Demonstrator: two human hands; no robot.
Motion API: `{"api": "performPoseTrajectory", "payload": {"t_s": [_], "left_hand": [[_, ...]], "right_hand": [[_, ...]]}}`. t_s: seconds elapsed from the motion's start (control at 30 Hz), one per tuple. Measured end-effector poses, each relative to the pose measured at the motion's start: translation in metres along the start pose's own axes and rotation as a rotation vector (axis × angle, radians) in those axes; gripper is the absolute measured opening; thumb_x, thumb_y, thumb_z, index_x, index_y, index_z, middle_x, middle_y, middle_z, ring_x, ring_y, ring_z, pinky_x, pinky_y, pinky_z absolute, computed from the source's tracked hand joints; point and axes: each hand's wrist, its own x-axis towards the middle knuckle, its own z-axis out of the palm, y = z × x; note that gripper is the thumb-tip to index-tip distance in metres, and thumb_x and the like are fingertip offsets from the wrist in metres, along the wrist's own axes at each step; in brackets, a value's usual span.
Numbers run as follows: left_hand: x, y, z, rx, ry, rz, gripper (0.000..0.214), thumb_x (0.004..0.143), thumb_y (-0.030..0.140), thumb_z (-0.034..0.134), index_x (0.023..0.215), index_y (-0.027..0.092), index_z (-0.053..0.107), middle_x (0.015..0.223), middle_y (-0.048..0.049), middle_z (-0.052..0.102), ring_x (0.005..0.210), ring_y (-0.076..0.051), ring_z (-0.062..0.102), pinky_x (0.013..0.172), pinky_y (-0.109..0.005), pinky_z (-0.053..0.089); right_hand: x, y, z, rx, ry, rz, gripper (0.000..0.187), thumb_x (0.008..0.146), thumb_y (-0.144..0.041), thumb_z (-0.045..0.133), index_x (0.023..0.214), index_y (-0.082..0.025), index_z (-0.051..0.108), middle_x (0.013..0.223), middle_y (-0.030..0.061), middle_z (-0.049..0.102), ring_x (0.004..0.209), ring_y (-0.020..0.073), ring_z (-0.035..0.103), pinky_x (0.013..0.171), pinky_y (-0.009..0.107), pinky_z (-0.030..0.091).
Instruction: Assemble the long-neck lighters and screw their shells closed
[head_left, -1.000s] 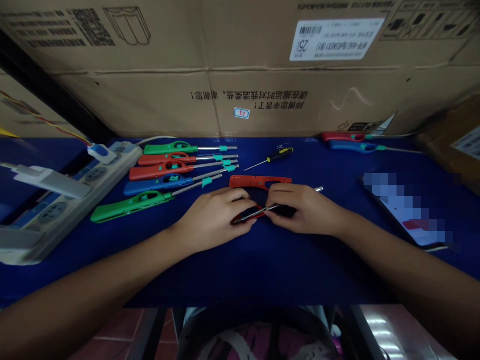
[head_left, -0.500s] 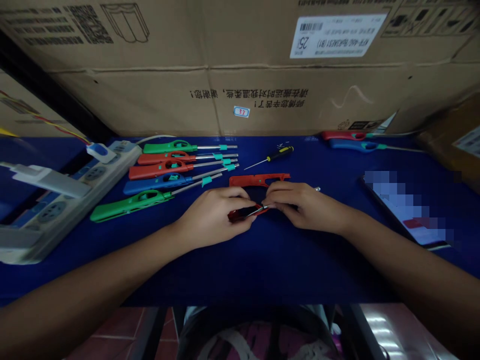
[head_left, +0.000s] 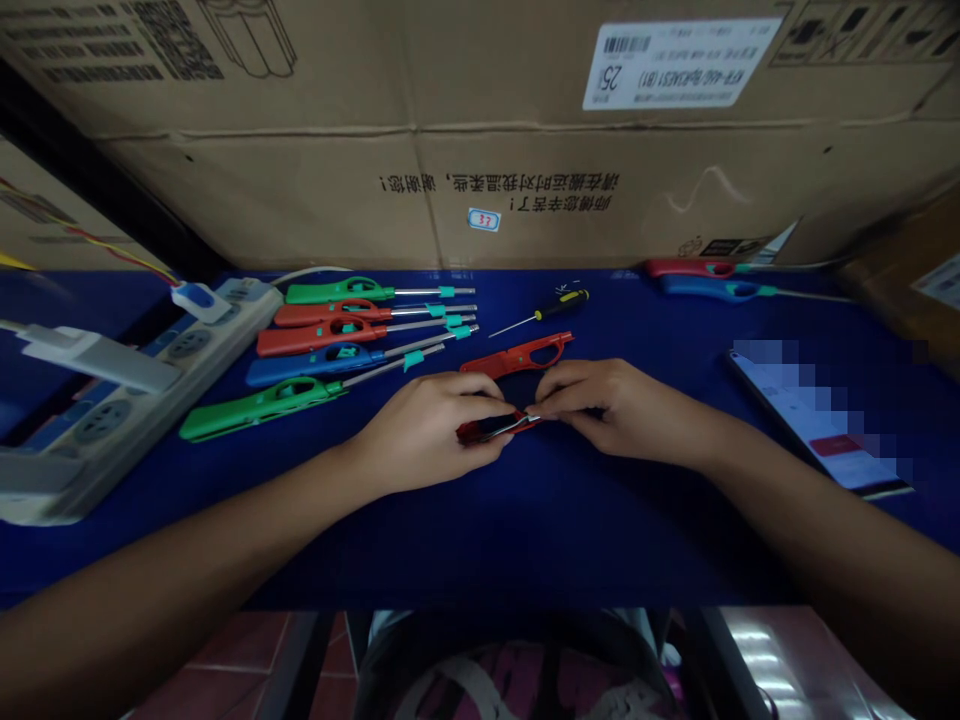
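My left hand [head_left: 435,430] is closed around a red lighter shell [head_left: 525,425], thumb and fingers along its sides, with a dark hollow showing between them. The fingers of my right hand [head_left: 600,405] pinch a thin silvery part [head_left: 531,417] at the shell's right end; its full shape is hidden. Just behind my hands lies a loose red half shell [head_left: 517,358] with a trigger opening, tilted up to the right. Farther back rests a black and yellow screwdriver [head_left: 561,305], its shaft pointing left.
Several long-nosed lighters in green [head_left: 262,408], red and blue [head_left: 315,366] lie in a row at left, beside a power strip [head_left: 142,400] with plugs. A red and a blue lighter [head_left: 709,288] lie back right, near a phone [head_left: 817,420]. A large carton [head_left: 300,200] stands behind.
The loose red half shell has turned, its right end now farther back. My right hand has shifted slightly right, and the metal tip seen beyond it is out of sight. My left hand stays put.
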Motion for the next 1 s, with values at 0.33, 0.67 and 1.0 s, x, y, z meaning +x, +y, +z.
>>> {"api": "performPoseTrajectory", "payload": {"t_s": [0.33, 0.67, 1.0], "left_hand": [[0.002, 0.001, -0.003, 0.096, -0.058, 0.036, 0.027, 0.093, 0.029, 0.064, 0.118, 0.029, 0.074, 0.110, 0.0001, 0.071, 0.094, -0.016, 0.071, 0.077, -0.026, 0.055], [0.001, 0.013, -0.009, 0.219, -0.086, 0.088, 0.028, 0.092, 0.030, 0.062, 0.118, 0.030, 0.073, 0.107, 0.0007, 0.072, 0.094, -0.017, 0.068, 0.074, -0.028, 0.053], [0.000, 0.015, -0.007, 0.266, -0.123, 0.183, 0.034, 0.100, 0.024, 0.051, 0.129, 0.028, 0.068, 0.108, -0.0030, 0.070, 0.096, -0.021, 0.063, 0.076, -0.032, 0.054]], "right_hand": [[-0.001, -0.007, 0.002, -0.071, -0.025, 0.047, 0.026, 0.094, -0.004, 0.052, 0.095, -0.016, 0.075, 0.094, 0.0064, 0.071, 0.086, 0.0170, 0.067, 0.080, 0.030, 0.050], [0.003, -0.006, 0.002, 0.204, 0.011, 0.354, 0.012, 0.084, -0.009, 0.067, 0.083, -0.019, 0.074, 0.085, 0.0003, 0.073, 0.078, 0.0132, 0.068, 0.073, 0.026, 0.050], [0.003, -0.012, -0.007, 0.237, -0.105, 0.448, 0.009, 0.085, -0.023, 0.065, 0.088, -0.020, 0.073, 0.089, 0.0022, 0.072, 0.079, 0.0162, 0.066, 0.071, 0.030, 0.049]]}}
